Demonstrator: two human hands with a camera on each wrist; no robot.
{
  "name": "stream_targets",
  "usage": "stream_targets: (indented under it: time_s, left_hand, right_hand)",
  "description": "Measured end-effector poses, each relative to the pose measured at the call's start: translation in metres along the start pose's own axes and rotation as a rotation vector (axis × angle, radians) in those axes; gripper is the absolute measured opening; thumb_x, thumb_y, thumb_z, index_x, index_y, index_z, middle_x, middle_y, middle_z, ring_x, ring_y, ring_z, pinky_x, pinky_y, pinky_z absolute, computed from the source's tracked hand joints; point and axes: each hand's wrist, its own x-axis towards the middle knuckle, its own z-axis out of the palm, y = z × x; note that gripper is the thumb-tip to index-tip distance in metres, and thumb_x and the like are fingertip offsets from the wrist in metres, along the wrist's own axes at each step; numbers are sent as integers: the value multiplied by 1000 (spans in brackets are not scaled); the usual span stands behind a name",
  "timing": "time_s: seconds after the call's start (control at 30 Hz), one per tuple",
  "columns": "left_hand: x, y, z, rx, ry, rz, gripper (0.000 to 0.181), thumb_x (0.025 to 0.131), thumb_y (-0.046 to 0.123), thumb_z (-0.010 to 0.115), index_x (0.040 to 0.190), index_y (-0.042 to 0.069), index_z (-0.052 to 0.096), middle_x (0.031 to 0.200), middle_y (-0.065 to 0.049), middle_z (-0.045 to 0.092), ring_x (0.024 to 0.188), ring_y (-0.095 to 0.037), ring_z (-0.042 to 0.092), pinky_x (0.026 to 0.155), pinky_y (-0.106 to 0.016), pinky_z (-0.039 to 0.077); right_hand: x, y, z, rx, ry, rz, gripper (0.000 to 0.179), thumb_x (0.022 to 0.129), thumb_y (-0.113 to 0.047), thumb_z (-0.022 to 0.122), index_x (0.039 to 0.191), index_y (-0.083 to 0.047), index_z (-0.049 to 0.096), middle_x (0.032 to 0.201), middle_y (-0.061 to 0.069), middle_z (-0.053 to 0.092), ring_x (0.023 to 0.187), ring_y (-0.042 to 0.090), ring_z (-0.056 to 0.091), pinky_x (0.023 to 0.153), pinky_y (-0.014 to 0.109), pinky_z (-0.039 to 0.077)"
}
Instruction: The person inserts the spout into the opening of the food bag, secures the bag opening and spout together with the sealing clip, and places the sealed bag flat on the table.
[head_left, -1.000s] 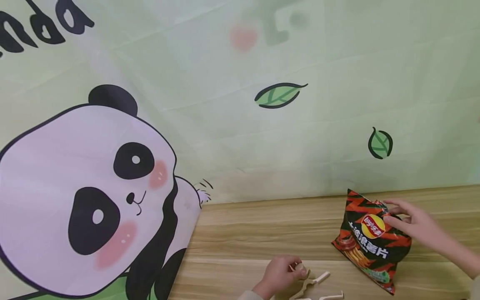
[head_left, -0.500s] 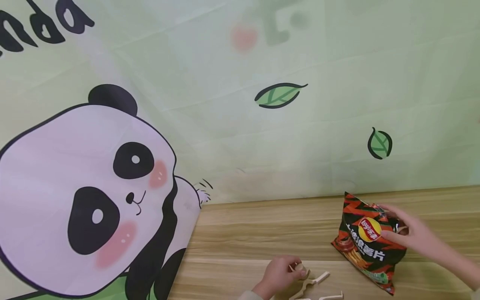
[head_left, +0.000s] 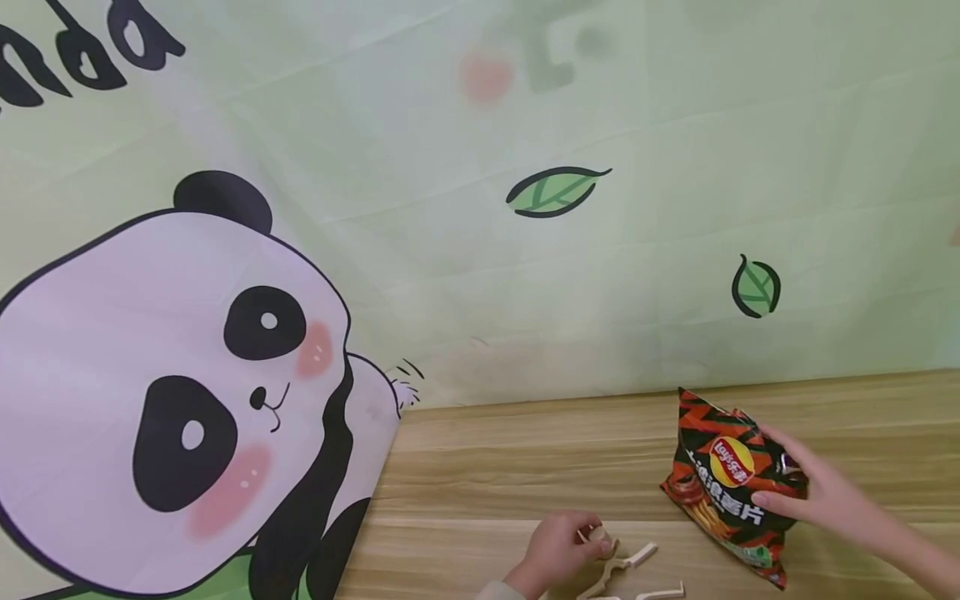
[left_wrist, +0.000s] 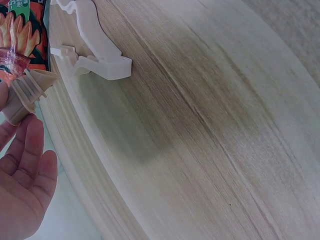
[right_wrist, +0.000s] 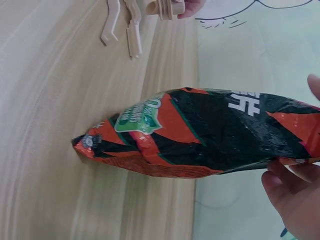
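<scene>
Chip bag tilts near the table's far edge; it is probably light, slippery and fragile inside, best held gently by its side. My right hand grips that side, thumb in front, lower than a second ago; my left hand pinches a beige plastic piece, unmoved.

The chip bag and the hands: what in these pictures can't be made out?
- Chip bag: one end, cut off by the right edge, right wrist view.
- Right hand: some fingertips, behind the bag, head view.
- Left hand: partly cut off by left edge, left wrist view.
- Loose pale piece: partly cut off by top edge, left wrist view.
</scene>
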Motion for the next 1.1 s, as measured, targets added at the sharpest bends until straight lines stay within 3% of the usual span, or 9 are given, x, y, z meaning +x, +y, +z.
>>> stream_targets:
  time_s: [0.17, 0.23, 0.33, 0.4, 0.47, 0.67, 0.93, 1.03, 1.1]
  left_hand:
    - [0, 0, 1, 7, 3, -5, 20, 77, 28, 66, 88, 12, 66, 74, 8, 63, 57, 10, 48, 52, -6, 35]
    - [0, 0, 1, 9, 2, -8, 20, 77, 28, 66, 88, 12, 66, 73, 8, 63, 57, 10, 48, 52, -6, 35]
    - [0, 0, 1, 7, 1, -9, 20, 76, 28, 66, 88, 11, 65, 73, 8, 63, 57, 10, 48, 52, -6, 35]
    - [0, 1, 0, 6, -1, -12, 20, 76, 28, 66, 88, 11, 65, 74, 7, 63, 58, 9, 48, 52, -6, 35]
    - [0, 1, 0, 5, -4, -19, 21, 76, 29, 66, 88, 12, 65, 74, 7, 63, 58, 9, 48, 52, -6, 36]
    - [0, 2, -1, 1, -16, -52, 24, 76, 31, 66, 91, 12, 66, 75, 8, 63, 59, 8, 49, 53, -8, 36]
    - [1, 4, -3, -14, -31, -71, 27, 76, 31, 66, 94, 11, 66, 77, 6, 64, 60, 7, 50, 54, -9, 37]
    - [1, 4, -3, -10, -29, -60, 27, 76, 31, 66, 94, 11, 66, 77, 5, 64, 59, 7, 50, 54, -9, 37]
    - [1, 4, -3, -7, -27, -51, 26, 77, 30, 66, 94, 10, 66, 77, 5, 64, 59, 7, 50, 53, -9, 37]
  right_hand:
    - [-2, 4, 6, 55, 38, 0, 83, 75, -13, 69, 138, 2, 15, 113, 33, 47, 85, -19, 40, 61, 21, 48]
    - [-4, 7, 9, 79, 56, -10, 80, 75, -11, 69, 136, 3, 18, 111, 27, 51, 86, -18, 42, 61, 22, 49]
    - [-6, 12, 12, 98, 68, -11, 75, 76, -11, 68, 135, 2, 24, 110, -8, 55, 85, -16, 46, 62, 21, 48]
    - [-7, 14, 14, 120, 66, -11, 71, 77, -11, 67, 133, 1, 26, 104, -29, 47, 85, -14, 48, 63, 21, 48]
    - [-8, 17, 16, 133, 66, -14, 69, 78, -11, 66, 133, 1, 27, 101, -40, 37, 85, -14, 48, 63, 21, 48]
    - [-5, 20, 17, 207, 43, -29, 63, 81, -7, 61, 134, 2, 27, 102, -39, 39, 86, -12, 50, 63, 21, 49]
    - [3, 18, 16, 209, -2, -50, 61, 80, -6, 62, 129, 12, 29, 102, -39, 39, 85, -12, 50, 62, 23, 50]
    - [6, 17, 14, 196, -32, -44, 62, 80, -6, 62, 128, 14, 28, 110, -11, 56, 84, -13, 49, 62, 22, 50]
    - [8, 16, 13, 188, -59, -38, 62, 80, -7, 62, 128, 14, 27, 112, 14, 56, 84, -14, 48, 63, 21, 49]
